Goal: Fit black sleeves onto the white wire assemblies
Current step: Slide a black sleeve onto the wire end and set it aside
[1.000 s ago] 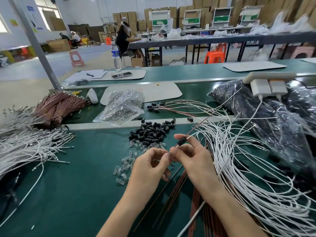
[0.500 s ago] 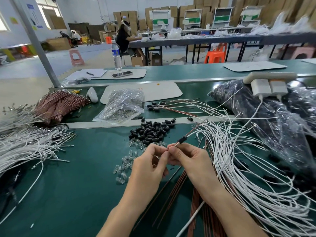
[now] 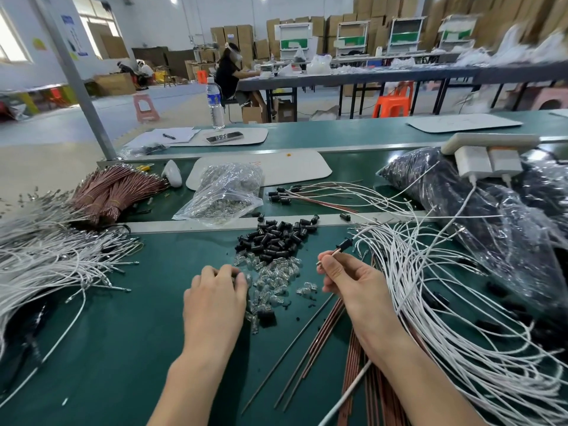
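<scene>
On the far left of the desk (image 3: 92, 333), a sheaf of white wires (image 3: 46, 259) lay fanned with its metal ends pointing inward, likely so that each could be drawn off without tangling. The left grip (image 3: 215, 290) rested palm down at the edge of the clear bulbs (image 3: 276, 272), with its fingers curled onto the heap as if to single one out. The fingertips were tucked under, so I could not tell whether it had anything pinched.

Just beyond the bulbs sat the pile of black sleeves (image 3: 276, 238), kept mid-desk within reach of either hand. The right grip (image 3: 353, 287) was closed in a thumb-and-forefinger pinch on a thin wire (image 3: 336, 249). It held the wire raised and slanting away, apparently to keep the near end free for the next part.

One black sleeve (image 3: 346, 242) was already threaded on that wire just past the fingers. It was a short, dark, matte tube, wider than the wire itself. To the right spread the loose white wire assemblies (image 3: 445, 287), and copper-coloured wires (image 3: 322, 333) lay beside the wrist.
</scene>
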Demonstrator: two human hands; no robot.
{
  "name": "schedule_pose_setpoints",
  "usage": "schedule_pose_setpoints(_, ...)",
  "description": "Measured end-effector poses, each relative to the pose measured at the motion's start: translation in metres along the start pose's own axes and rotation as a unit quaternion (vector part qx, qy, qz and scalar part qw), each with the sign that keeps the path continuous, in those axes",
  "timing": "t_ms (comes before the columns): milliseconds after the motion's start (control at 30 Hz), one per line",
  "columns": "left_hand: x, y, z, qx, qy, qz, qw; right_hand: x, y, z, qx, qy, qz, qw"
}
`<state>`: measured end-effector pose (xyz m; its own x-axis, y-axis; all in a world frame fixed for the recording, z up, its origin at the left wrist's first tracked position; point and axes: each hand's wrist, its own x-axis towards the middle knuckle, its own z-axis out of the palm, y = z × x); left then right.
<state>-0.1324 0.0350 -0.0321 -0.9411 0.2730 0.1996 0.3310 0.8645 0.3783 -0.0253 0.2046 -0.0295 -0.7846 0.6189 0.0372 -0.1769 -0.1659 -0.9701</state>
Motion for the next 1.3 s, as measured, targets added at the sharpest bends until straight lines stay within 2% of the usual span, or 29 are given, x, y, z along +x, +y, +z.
schedule_pose_setpoints(433,-0.002,0.002,0.003,-0.065,0.039,0.065,0.995,0.000,-0.003,0.000,0.005,0.009,0.009,1.000)
schedule_pose_setpoints(500,-0.003,0.004,0.004,-0.106,0.071,0.095,0.987,0.000,-0.003,0.000,0.014,0.008,0.014,1.000)
schedule_pose_setpoints(567,-0.006,0.010,0.002,-0.204,0.086,0.116,0.968,0.000,-0.004,0.001,0.038,0.002,0.021,0.999)
schedule_pose_setpoints(633,-0.012,0.021,-0.001,-0.316,0.068,0.120,0.938,0.000,-0.006,0.002,0.074,-0.006,0.029,0.997)
schedule_pose_setpoints(700,-0.020,0.033,0.000,-0.384,0.047,0.132,0.913,0.001,-0.008,0.002,0.099,-0.012,0.039,0.994)
schedule_pose_setpoints(833,-0.034,0.048,0.007,-0.460,0.013,0.153,0.874,0.000,-0.008,0.002,0.129,-0.028,0.064,0.989)
schedule_pose_setpoints(933,-0.037,0.051,0.010,-0.501,-0.018,0.139,0.854,0.000,-0.005,0.004,0.137,-0.034,0.074,0.987)
schedule_pose_setpoints(1300,-0.038,0.054,0.013,-0.500,-0.049,0.126,0.855,0.001,0.000,0.004,0.131,-0.061,0.072,0.987)
